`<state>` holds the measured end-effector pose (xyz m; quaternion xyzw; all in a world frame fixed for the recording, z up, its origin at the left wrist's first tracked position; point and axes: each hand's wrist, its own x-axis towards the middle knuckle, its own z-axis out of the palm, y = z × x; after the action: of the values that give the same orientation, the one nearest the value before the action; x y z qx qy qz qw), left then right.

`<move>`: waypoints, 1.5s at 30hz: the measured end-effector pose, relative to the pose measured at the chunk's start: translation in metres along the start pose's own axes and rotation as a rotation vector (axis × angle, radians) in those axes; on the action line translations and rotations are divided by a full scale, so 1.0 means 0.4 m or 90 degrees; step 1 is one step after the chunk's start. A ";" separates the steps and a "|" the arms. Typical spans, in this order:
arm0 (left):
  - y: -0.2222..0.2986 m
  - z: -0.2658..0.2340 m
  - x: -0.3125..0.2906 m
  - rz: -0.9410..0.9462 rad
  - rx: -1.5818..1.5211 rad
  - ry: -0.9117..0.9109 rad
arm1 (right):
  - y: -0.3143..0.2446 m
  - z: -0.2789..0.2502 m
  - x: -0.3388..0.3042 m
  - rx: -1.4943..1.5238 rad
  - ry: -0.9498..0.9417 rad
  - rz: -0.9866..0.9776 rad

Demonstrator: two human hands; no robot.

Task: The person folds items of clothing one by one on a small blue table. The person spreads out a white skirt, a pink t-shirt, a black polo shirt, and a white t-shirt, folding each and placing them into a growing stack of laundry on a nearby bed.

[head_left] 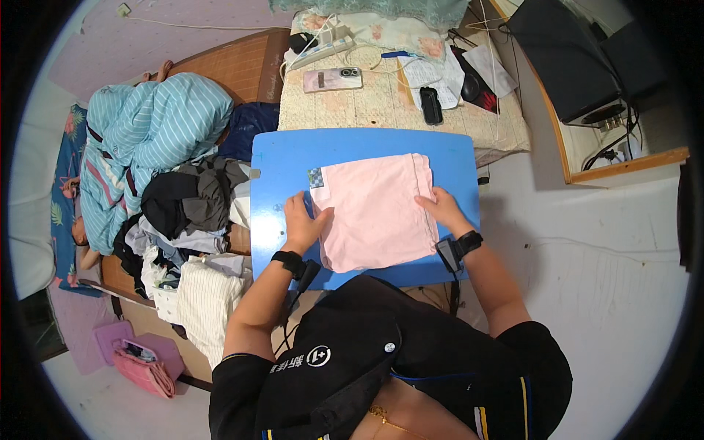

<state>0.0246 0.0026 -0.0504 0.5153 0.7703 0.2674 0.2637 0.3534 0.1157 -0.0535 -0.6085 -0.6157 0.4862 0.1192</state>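
A folded piece of pale pink fabric point(374, 213), roughly square, lies flat on a blue tabletop point(275, 158) in front of me. A small blue checked patch point(315, 178) shows at its far left corner, and a folded band runs down its right side. My left hand point(302, 222) is at the fabric's left edge, thumb touching it and fingers apart from the thumb. At the right edge, my right hand point(445, 210) rests with the thumb on the fabric and the fingers spread beside it. Neither hand lifts the fabric. Each wrist wears a black strap with a small device.
Left of the table, a pile of clothes point(194, 202) lies on a bed, beside a person under a blue striped blanket point(161, 110). Beyond the table, a cloth-covered surface point(315, 114) bears a phone point(332, 80), a power strip and papers. A wooden-edged shelf point(631, 165) stands right.
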 end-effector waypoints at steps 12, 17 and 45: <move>-0.102 -0.020 -0.186 -0.151 -0.286 -0.251 | -0.001 0.222 -0.234 0.278 -0.042 0.095; -0.284 -0.052 -0.305 -0.028 -0.340 -0.232 | 0.005 0.440 -0.432 0.383 0.087 0.052; -0.893 -0.391 -1.561 0.254 -0.154 -0.505 | 0.330 1.519 -1.835 0.614 0.254 0.227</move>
<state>-0.1094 -0.7194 -0.1007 0.6814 0.4589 0.1827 0.5402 0.1579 -0.8230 -0.1282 -0.6601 -0.1760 0.6013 0.4143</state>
